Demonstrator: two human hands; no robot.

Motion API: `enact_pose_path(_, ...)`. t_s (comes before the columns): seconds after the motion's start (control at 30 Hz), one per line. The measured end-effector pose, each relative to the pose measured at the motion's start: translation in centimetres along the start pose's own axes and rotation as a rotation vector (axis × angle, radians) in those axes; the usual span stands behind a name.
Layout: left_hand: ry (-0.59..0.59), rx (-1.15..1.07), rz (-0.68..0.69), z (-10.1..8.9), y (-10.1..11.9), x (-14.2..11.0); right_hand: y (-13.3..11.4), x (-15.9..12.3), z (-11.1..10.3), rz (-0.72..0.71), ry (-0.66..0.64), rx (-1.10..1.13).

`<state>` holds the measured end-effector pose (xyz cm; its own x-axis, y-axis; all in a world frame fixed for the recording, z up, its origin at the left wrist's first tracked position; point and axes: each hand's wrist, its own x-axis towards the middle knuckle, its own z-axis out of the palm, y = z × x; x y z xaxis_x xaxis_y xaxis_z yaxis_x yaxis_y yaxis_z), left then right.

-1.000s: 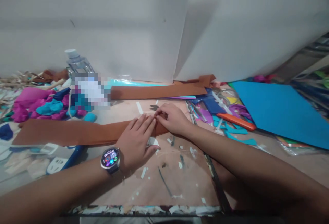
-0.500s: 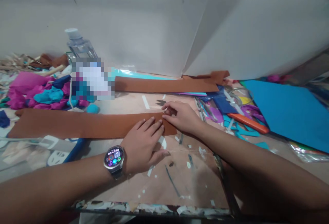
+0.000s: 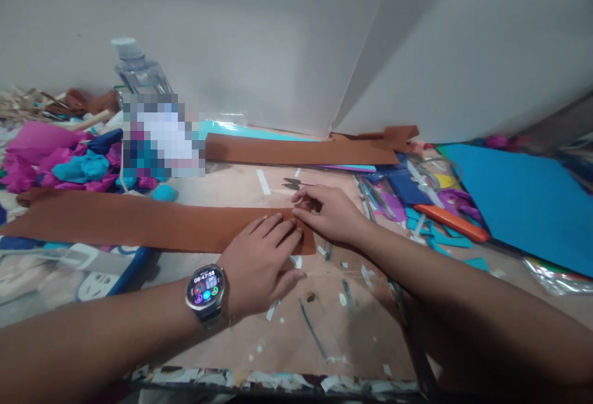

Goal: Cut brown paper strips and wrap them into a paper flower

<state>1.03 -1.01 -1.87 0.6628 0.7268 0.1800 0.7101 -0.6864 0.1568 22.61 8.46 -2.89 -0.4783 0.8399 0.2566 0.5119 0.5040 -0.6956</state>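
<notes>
A long, flat brown strip (image 3: 139,222), paper-like, lies across the table from the left edge toward the middle. My left hand (image 3: 259,262) rests flat on its right part, fingers slightly apart, a smartwatch (image 3: 205,293) on the wrist. At the strip's right end, the curled fingers and thumb of my right hand (image 3: 331,211) pinch at its upper edge; the exact contact is partly hidden. Just beyond that hand, dark pointed blades (image 3: 291,183), like scissor tips, lie on the table. A second brown strip (image 3: 301,149) lies farther back.
At left are crumpled magenta paper (image 3: 39,138), a clear bottle (image 3: 141,73) and a white power strip (image 3: 99,283). An orange-handled cutter (image 3: 451,222), scraps and a blue sheet (image 3: 523,200) lie at right. A white panel (image 3: 259,46) stands behind.
The view has shifted, so the table contents sit higher in the picture. The right fingertips, close together a second ago, now show a small gap. More of the strip's right end shows.
</notes>
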Motion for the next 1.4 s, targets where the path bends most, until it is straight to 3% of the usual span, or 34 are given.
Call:
enact_pose_path(0.3, -0.026, 0.024, -0.029, -0.79, 0.39, 0.25, -0.10, -0.23, -0.19, 0.032, 0.006, 0.108)
enact_pose_path(0.6, -0.090, -0.003, -0.059, -0.11, 0.02, -0.14, 0.40, -0.26, 0.02, 0.016, -0.053, 0.232)
enact_pose_path(1.0, -0.102, 0.004, -0.079, -0.41, 0.05, 0.21, 0.26, -0.10, -0.03, -0.117, -0.087, 0.145)
enact_pose_path(1.4, -0.116, -0.026, -0.073, -0.48, -0.02, 0.32, 0.16, -0.12, -0.12, -0.129, -0.103, 0.096)
